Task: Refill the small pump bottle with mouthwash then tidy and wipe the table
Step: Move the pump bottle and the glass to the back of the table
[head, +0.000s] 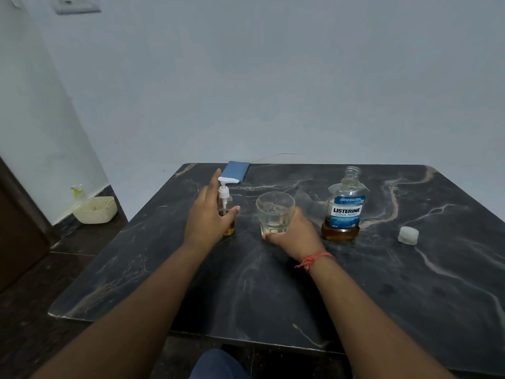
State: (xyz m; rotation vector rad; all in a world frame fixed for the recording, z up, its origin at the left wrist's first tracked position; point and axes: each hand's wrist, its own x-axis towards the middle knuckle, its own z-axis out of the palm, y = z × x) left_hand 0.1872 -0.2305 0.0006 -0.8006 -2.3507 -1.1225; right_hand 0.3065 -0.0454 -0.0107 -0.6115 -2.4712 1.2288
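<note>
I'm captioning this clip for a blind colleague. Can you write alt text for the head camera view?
A person's left hand reaches open around a small pump bottle while the right hand grips a nearly empty glass on a dark marble table. To the right stand an uncapped Listerine bottle and its loose cap; a blue cloth lies at the far edge.

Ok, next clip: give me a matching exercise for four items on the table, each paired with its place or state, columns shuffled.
Column 1:
1. pump bottle
2. glass
3. mouthwash bottle
4. cap

Column 2:
A. lying alone near the table's right side
B. open-necked, amber liquid low in it
C. gripped at its base by the right hand
D. beside the open left hand

Pairs: 1-D, 2-C, 3-B, 4-A
</note>
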